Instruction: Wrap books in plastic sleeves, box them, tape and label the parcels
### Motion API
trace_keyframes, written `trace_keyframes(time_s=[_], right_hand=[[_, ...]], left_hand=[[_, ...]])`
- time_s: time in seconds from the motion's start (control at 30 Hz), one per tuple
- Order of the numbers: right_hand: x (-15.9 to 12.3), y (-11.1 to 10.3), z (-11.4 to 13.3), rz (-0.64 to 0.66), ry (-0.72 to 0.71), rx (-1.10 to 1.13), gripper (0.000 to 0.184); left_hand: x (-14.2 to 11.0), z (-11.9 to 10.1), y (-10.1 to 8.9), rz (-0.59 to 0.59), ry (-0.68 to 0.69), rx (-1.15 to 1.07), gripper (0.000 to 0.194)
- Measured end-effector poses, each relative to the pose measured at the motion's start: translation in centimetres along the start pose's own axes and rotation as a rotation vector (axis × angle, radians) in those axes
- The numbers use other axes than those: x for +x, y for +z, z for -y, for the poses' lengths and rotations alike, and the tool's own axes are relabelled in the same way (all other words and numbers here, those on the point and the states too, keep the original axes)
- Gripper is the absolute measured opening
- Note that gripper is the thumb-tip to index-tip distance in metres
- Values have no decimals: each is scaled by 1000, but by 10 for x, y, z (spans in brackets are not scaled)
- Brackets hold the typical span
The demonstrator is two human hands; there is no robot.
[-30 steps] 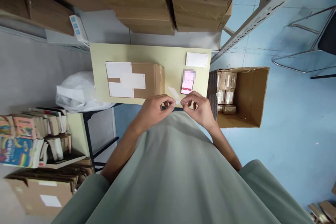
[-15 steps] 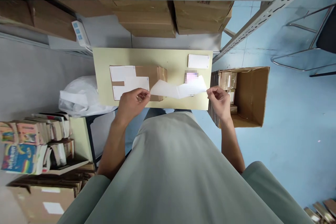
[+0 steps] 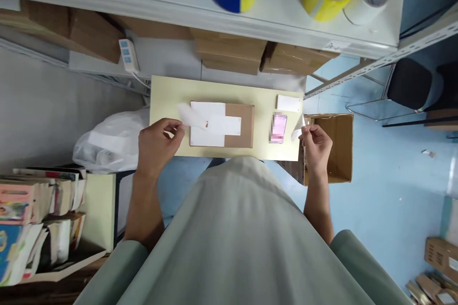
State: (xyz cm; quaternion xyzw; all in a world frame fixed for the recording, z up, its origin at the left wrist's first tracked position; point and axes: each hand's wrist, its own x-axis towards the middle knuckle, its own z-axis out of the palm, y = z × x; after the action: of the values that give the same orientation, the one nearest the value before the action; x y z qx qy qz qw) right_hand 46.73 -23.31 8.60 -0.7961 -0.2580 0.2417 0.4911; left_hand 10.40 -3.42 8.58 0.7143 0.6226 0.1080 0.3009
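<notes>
Two tape rolls (image 3: 315,7) are showing blue core print too small for me to read; the shelf label (image 3: 337,46) is blurring. Half a second ago I was stretching one white strip between both hands; now my left hand (image 3: 157,145) is pinching one piece (image 3: 188,115) over the left edge of the carton (image 3: 245,126), my right hand (image 3: 317,147) another piece (image 3: 296,134) at the right edge of the table (image 3: 263,100). My forearms (image 3: 143,205) are reaching forward, well apart.
</notes>
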Motion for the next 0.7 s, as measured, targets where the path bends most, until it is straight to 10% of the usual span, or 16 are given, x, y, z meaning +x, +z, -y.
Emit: trace_keyframes(time_s=[0.43, 0.7], right_hand=[[-102, 128, 94, -92, -37, -83, 35], [-127, 170, 134, -118, -105, -163, 40]], left_hand=[[88, 190, -127, -121, -87, 67, 15], [159, 254, -164, -133, -61, 192, 25]])
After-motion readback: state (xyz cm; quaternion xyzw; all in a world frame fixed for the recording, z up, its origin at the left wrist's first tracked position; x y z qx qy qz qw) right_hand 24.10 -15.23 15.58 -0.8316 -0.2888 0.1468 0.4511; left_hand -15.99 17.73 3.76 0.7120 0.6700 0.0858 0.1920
